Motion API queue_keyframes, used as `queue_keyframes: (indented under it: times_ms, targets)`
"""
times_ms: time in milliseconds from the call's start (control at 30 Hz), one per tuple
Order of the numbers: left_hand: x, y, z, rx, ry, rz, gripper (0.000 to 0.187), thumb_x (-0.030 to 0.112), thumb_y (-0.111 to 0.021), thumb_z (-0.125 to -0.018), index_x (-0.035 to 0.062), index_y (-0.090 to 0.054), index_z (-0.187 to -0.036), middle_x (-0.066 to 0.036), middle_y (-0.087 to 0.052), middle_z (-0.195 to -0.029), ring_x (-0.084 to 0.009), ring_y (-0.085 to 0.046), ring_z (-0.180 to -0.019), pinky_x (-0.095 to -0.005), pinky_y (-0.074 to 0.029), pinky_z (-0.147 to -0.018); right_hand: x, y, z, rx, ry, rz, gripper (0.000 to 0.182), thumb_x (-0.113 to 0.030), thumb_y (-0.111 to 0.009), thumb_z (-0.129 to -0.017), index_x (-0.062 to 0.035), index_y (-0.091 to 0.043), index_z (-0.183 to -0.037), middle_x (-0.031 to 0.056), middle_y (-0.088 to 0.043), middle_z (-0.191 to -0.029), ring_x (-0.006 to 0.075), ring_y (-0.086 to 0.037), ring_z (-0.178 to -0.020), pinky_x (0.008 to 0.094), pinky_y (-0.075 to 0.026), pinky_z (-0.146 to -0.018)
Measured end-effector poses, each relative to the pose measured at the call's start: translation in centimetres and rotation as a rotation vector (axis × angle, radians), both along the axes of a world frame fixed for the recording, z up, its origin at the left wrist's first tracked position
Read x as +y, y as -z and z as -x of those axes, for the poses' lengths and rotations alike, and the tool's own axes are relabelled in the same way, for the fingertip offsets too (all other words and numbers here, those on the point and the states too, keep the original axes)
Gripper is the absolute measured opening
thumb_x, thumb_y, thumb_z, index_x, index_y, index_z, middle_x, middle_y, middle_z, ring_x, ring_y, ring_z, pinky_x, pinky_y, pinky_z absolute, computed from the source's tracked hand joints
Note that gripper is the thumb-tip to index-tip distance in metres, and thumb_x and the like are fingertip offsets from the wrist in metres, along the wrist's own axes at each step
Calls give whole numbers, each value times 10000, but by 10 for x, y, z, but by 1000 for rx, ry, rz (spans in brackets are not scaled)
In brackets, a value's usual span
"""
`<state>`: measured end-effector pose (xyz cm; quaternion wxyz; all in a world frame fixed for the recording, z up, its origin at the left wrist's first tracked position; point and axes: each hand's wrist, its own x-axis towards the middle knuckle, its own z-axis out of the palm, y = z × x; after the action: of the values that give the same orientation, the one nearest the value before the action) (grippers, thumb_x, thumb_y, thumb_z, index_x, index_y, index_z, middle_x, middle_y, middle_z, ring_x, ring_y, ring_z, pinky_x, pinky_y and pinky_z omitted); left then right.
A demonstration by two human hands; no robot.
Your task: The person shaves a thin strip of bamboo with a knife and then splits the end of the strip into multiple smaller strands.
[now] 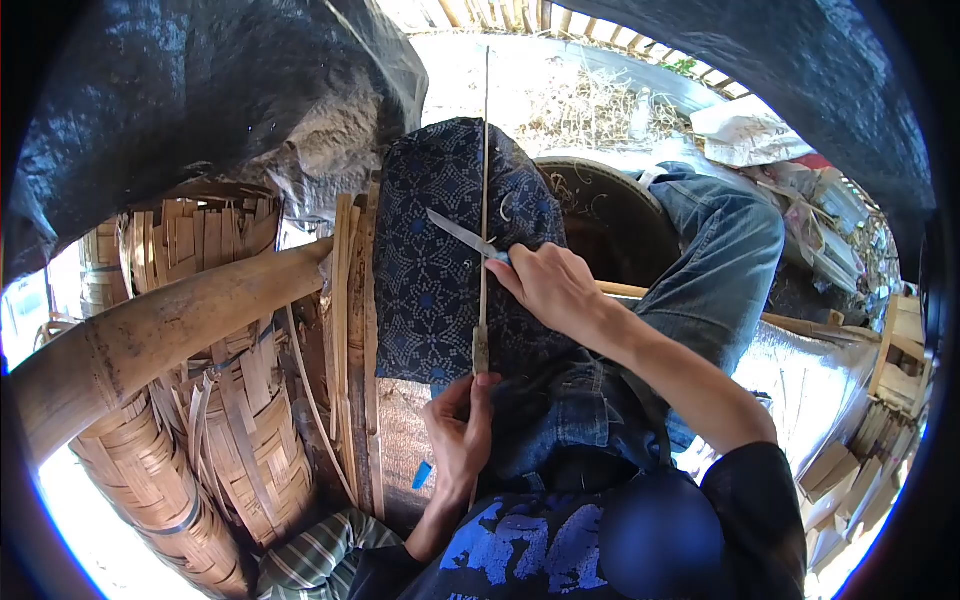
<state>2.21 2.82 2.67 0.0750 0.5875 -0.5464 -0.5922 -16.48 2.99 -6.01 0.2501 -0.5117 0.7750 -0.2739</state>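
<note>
My right hand point(553, 287) is closed round the handle of a knife point(458, 233), whose blade points up and to the left over a patterned dark blue cloth point(425, 270). Upright across the cloth runs a long thin strip point(485, 150), and the knife crosses it near the handle. Below, my left hand point(463, 425) pinches the lower, thicker end of the strip between thumb and fingers. The cloth covers my leg. Small pale curled shavings lie on it.
A thick bamboo pole point(180, 320) slants in from the left, above woven bamboo baskets point(160, 490). Beyond the cloth stands a dark round container point(610, 225). Black plastic sheeting point(200, 90) hangs at upper left. Wood pieces point(850, 480) are stacked at right.
</note>
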Motion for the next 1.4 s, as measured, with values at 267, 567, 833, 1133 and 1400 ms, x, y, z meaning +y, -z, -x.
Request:
queue_keyframes:
  times_ms: [267,567,833,1133,1400]
  targets:
    - [12,-26,-27,-67,3,-57,291,220,-544,-943,-38,-671,-899,52,-454,-530,-9,-355,-474,-210,-229,-433,-54,111,100,194,-112,-214,448,-292,-304,-1021,36,-548,-839,109,-522,-567,218,-514,-465,367,-466,-479]
    - [-7,7,-6,-35,22,-12,289,232,-555,-936,-30,-666,-890,36,-449,-517,-22,-344,-480,-216,-242,-432,15,-12,41,-333,-11,25,380,-294,-420,-988,-20,-526,-747,49,-449,-444,164,-397,-299,329,-326,-325]
    - [-2,17,5,-243,396,614,146,139,-586,-879,3,-624,-840,-169,-571,-545,-304,-594,-484,-384,-418,-432,52,-36,-4,-145,-82,-47,416,-331,-495,-950,-15,-519,-680,148,-489,-441,329,-508,-368,427,-375,-374]
    - [15,8,-3,-303,506,701,87,108,-589,-866,29,-581,-831,-200,-579,-573,-357,-594,-497,-421,-437,-429,10,8,13,-46,100,-22,419,-308,-491,-950,-16,-529,-653,183,-516,-494,363,-544,-445,432,-451,-442]
    - [4,-3,-23,-10,-30,-122,318,271,-506,-964,0,-611,-837,49,-418,-512,-26,-323,-372,-208,-216,-364,-44,35,88,-169,238,32,484,-360,-317,-1012,-43,-495,-693,41,-415,-450,126,-331,-322,324,-293,-325]
